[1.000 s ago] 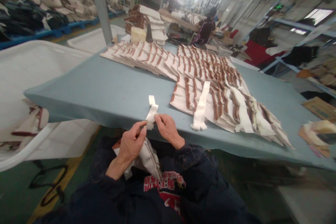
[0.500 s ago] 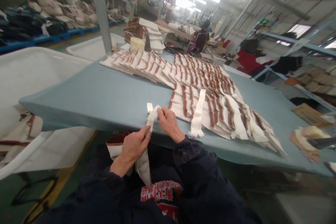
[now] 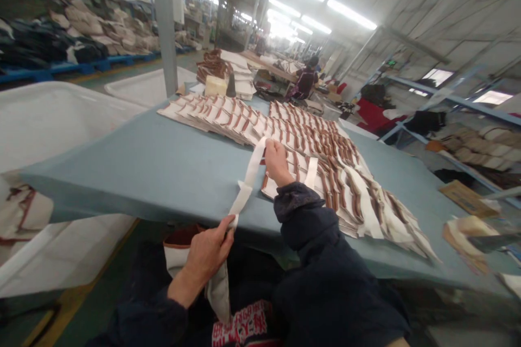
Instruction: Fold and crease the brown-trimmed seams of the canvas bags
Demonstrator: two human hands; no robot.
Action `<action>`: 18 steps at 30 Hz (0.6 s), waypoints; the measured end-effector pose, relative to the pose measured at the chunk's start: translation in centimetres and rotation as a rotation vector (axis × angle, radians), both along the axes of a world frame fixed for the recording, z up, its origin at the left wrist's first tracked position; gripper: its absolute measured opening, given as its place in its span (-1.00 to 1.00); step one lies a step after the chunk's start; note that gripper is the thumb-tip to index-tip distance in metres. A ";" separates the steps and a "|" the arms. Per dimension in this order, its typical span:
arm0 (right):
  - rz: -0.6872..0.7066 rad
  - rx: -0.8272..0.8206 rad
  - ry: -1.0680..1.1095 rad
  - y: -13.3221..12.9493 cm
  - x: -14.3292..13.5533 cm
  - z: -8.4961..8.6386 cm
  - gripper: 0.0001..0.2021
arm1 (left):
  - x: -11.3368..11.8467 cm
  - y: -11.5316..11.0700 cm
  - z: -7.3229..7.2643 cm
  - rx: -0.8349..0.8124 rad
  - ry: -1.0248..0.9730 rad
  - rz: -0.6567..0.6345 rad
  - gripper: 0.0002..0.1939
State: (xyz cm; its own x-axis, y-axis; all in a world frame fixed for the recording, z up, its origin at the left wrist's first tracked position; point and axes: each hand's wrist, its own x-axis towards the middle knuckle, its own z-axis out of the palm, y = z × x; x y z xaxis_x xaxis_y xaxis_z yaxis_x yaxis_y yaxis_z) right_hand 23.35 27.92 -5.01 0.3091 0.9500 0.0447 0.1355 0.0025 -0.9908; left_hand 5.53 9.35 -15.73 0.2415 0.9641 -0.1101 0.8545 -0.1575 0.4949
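Observation:
A white strip (image 3: 254, 165) of tape or fabric stretches slantwise between my two hands above the table's near edge. Its upper end is pinched in my right hand (image 3: 278, 161), which is closed, over the lower left of the stacked pieces. My left hand (image 3: 207, 256), closed at the strip's lower end, also grips a white fabric piece (image 3: 175, 256) with brown trim, which hangs in front of my lap. Left-hand fingertips hide where strip and piece meet. Another white strip (image 3: 311, 172) lies on the stacked pieces, partly behind my right sleeve.
Overlapping rows of white, brown-edged pieces (image 3: 228, 114) cover much of the blue-green table (image 3: 134, 157). White bins (image 3: 69, 105) stand at the left, beside a metal post (image 3: 165, 27). A tape dispenser (image 3: 464, 236) sits at the right. Farther back, a person (image 3: 306, 80) sits at another table.
My right hand has moved up and away from my left, drawing the white strip out longer. My left hand has shifted slightly down in view, still gripping the piece. The view has turned a little.

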 end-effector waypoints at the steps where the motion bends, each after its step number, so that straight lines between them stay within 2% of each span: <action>1: -0.019 -0.018 0.056 0.9 0.2 0.2 -0.72 | 0.0 0.1 0.0 0.000 -0.002 0.000 -0.52; 3: -0.058 -0.056 0.165 2.7 0.5 0.4 -0.78 | -0.1 0.4 0.0 -0.001 -0.006 0.002 -0.54; 6: -0.109 -0.096 0.297 5.2 1.2 0.7 -0.66 | -0.2 0.7 -0.3 -0.006 -0.014 0.002 -0.56; 10: -0.146 -0.098 0.419 7.9 2.5 1.5 -0.61 | -0.3 0.9 -0.8 -0.018 -0.033 0.000 -0.56; 18: -0.114 0.006 0.531 10.6 5.8 4.2 -0.61 | -0.4 1.1 -1.3 -0.024 -0.070 0.019 -0.57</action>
